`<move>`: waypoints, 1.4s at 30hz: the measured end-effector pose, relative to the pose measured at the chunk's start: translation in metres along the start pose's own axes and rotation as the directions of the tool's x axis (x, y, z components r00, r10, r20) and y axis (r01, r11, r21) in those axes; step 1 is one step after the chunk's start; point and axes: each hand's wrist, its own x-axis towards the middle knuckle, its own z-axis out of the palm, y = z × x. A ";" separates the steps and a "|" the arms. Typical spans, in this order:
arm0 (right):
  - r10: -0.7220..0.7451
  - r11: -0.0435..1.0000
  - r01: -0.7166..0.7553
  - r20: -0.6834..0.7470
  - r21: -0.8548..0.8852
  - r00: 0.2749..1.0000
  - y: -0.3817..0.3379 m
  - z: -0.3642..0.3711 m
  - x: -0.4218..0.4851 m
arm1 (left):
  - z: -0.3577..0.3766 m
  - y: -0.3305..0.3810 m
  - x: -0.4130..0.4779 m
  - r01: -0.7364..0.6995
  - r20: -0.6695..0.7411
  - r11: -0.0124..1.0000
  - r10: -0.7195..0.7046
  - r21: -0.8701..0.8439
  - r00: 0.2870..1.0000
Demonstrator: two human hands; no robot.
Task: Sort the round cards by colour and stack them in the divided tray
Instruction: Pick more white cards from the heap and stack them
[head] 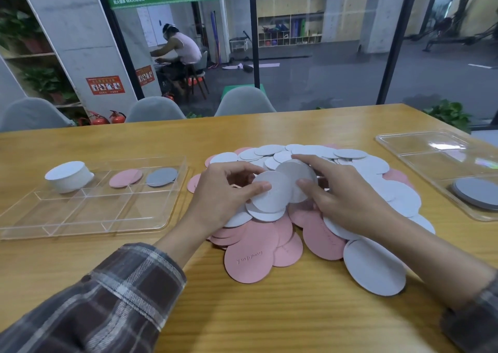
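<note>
A single wide-angle camera worn on the person's head looks forward and down across a wooden table (269, 312), close over the left hand (223, 193) and right hand (347, 199), which sit at mid-frame above the pile of round cards (256, 258). The divided tray (89, 212) lies at the left edge of view, a second clear tray (420, 161) at the right; the upper frame takes in a glass wall (323, 70), with straight lines bowed toward the edges.
</note>
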 end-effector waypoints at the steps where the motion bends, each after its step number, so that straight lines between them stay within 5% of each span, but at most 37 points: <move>1: -0.014 1.000 0.014 0.028 0.018 0.999 -0.001 0.001 -0.001 | 0.002 0.001 -0.001 -0.017 -0.014 1.000 0.017 0.024 1.000; 7: -0.036 0.987 0.018 0.112 0.158 0.993 -0.006 0.005 -0.002 | 0.006 0.007 -0.005 -0.045 -0.068 0.995 0.051 0.088 0.996; 16: -0.079 0.995 0.084 0.083 -0.053 0.993 -0.011 0.005 -0.002 | 0.011 0.005 -0.005 -0.126 -0.079 0.979 0.140 0.163 0.987; 24: -0.026 0.982 0.033 0.044 -0.184 0.999 -0.010 0.000 -0.003 | -0.005 -0.013 0.001 -0.070 0.142 0.846 -0.007 0.529 0.990; 34: 0.009 0.993 -0.015 -0.049 -0.117 0.999 -0.005 -0.003 0.000 | -0.012 -0.003 0.004 0.028 0.157 0.977 -0.062 0.210 0.986; 42: 0.012 0.962 -0.067 0.205 0.265 0.979 -0.014 -0.004 -0.001 | -0.004 -0.001 0.003 -0.072 0.020 0.996 0.072 0.052 0.997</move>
